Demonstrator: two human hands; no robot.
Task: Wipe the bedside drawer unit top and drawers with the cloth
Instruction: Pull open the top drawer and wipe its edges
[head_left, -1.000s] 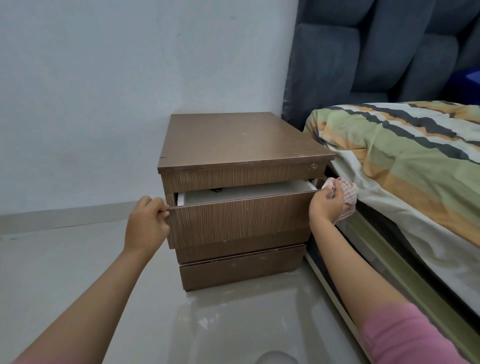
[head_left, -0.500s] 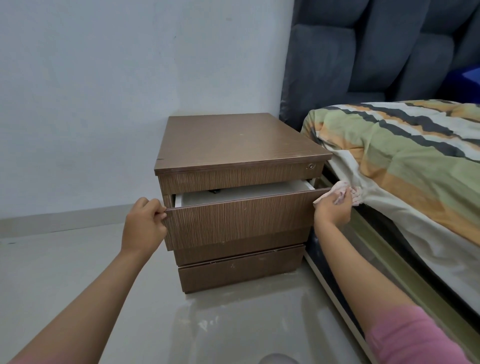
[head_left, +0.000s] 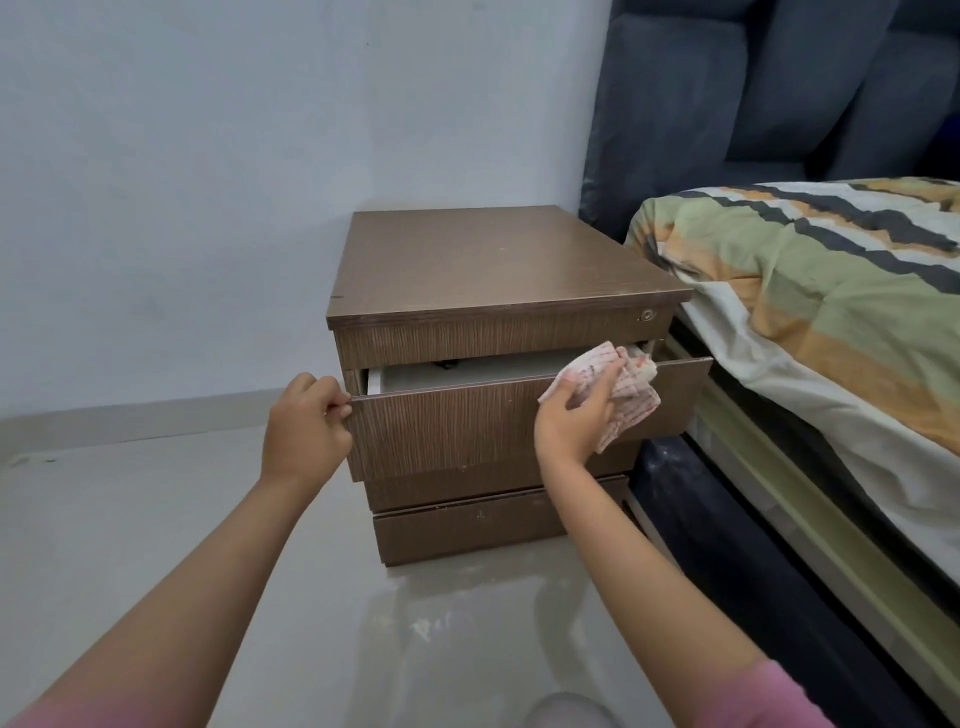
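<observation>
While the left hand (head_left: 306, 426) is closed around the left edge of the drawer front (head_left: 457, 426), the drawer stands pulled partly out of the brown drawer unit (head_left: 493, 270), and its pale inside shows in the gap under the top board. To the left of the unit there is open grey floor (head_left: 130, 493) up to the white wall (head_left: 208, 156), so this side is free. Further right, the right hand (head_left: 576, 421) lies with spread fingers on the cloth (head_left: 631, 395) and presses it against the upper right part of the drawer front; the cloth bunches over the top edge of the drawer, beside the fingertips. A small round lock (head_left: 647, 315) sits above it. The right end of the drawer is near the bed (head_left: 810, 364), with only a narrow gap between them.
</observation>
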